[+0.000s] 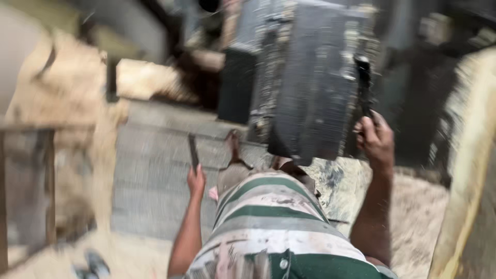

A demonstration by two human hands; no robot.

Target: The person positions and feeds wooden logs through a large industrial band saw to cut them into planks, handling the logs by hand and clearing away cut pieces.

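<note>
The picture is blurred by motion. My left hand (pixel 196 181) is closed around a thin dark bar or tool (pixel 193 150) that sticks up from the fist, above the grey concrete floor (pixel 150 175). My right hand (pixel 376 138) grips a dark handle (pixel 363 85) on the right side of a big dark metal machine (pixel 310 77). My green and white striped shirt (pixel 274 227) fills the bottom middle, and my foot (pixel 232 155) shows just below the machine.
Pale sawdust (pixel 72 88) is heaped at the left and spread on the floor (pixel 418 217) at the right. A wooden frame (pixel 31 186) stands at the left edge. A pale curved edge (pixel 470 170) runs down the right side.
</note>
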